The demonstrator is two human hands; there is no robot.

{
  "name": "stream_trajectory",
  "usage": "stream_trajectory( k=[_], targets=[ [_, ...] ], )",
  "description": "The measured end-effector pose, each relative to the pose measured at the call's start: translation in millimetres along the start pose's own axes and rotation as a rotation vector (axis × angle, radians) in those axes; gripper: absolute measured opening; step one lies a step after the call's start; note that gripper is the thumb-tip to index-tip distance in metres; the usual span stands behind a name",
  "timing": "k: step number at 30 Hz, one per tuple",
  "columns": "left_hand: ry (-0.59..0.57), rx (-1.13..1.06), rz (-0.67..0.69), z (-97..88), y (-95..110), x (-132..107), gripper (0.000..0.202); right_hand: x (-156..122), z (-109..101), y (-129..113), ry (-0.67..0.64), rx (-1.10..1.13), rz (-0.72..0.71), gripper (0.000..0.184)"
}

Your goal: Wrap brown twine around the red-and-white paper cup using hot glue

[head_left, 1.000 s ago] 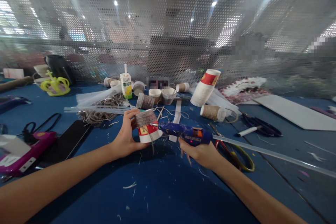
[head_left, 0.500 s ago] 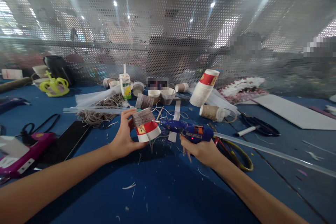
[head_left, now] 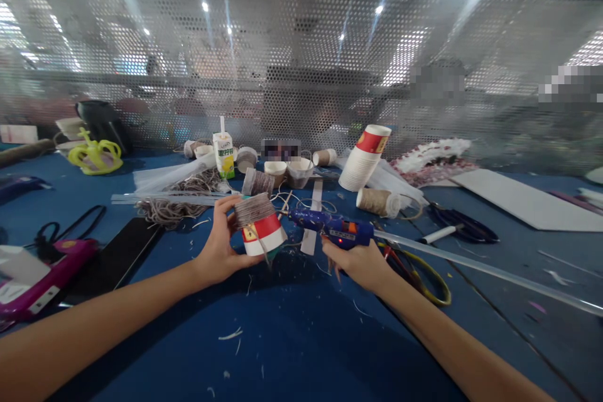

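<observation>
Nearest to us, our left hand (head_left: 221, 251) wraps its grip around a paper cup (head_left: 260, 226), held on its side just above the bench (head_left: 292, 339); the upper part is wound with grey twine and the lower band is red and white. We judge the cup light and thin-walled, easy to crush, so the hold belongs on the twine-wrapped part with fingers spread, not on the open rim. Our right hand (head_left: 360, 264) is closed on the handle of a blue glue gun (head_left: 334, 230), its nozzle just beside the cup and a long clear glue stick (head_left: 485, 273) trailing behind; the tip is probably hot. Snipped scraps litter the blue bench surface, likely making it a little slippery. Yellow-handled scissors (head_left: 426, 276) lie by the right wrist, a black phone (head_left: 120, 254) and a pink case (head_left: 42, 276) lie left. Farther off sit a heap of twine (head_left: 181, 198), a stack of cups (head_left: 365, 160), a juice carton (head_left: 225, 154) and a yellow toy (head_left: 95, 154). Beyond stands a perforated metal screen (head_left: 301, 63).
</observation>
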State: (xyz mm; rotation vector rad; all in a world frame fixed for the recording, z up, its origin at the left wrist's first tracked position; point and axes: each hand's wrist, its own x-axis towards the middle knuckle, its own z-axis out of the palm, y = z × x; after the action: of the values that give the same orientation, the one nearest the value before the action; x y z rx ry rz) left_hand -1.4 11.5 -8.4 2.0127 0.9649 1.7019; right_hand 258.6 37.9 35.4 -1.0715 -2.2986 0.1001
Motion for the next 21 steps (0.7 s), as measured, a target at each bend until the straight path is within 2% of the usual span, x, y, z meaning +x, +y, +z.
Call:
stream_trajectory(
  k=[3,6,8,10,12,15,17,19,21],
  targets=[
    [0.028,0.078,0.034,-1.3,-0.5,0.3,0.081,5.0,-7.2,-1.4,0.014,-0.076,0.068,0.021],
    [0.021,0.143,0.023,-2.4,1.5,0.8,0.081,9.4,-11.3,1.7,0.006,-0.306,0.174,0.029],
    [0.010,0.171,0.011,-2.8,3.7,1.2,0.082,10.9,-12.3,6.6,-0.067,-0.484,0.244,0.039],
    [0.000,0.215,0.010,-3.1,6.1,1.8,0.083,11.0,-13.3,12.8,-0.167,-0.527,0.303,0.050],
    [-0.013,0.274,0.021,-3.3,8.1,2.7,0.084,10.2,-15.7,18.7,-0.242,-0.480,0.336,0.062],
    [-0.018,0.348,0.037,-3.2,10.3,4.1,0.087,9.3,-22.9,20.8,-0.271,-0.353,0.278,0.076],
    [-0.009,0.378,0.030,-2.9,11.4,4.7,0.089,9.3,-28.3,13.6,-0.214,-0.237,0.215,0.073],
    [-0.008,0.392,0.013,-2.5,12.1,4.9,0.089,8.6,-30.9,-1.2,-0.081,-0.071,0.150,0.061],
    [-0.014,0.398,0.001,-2.0,12.5,4.8,0.088,5.4,-29.2,-21.0,0.050,0.192,0.050,0.048]
  ],
)
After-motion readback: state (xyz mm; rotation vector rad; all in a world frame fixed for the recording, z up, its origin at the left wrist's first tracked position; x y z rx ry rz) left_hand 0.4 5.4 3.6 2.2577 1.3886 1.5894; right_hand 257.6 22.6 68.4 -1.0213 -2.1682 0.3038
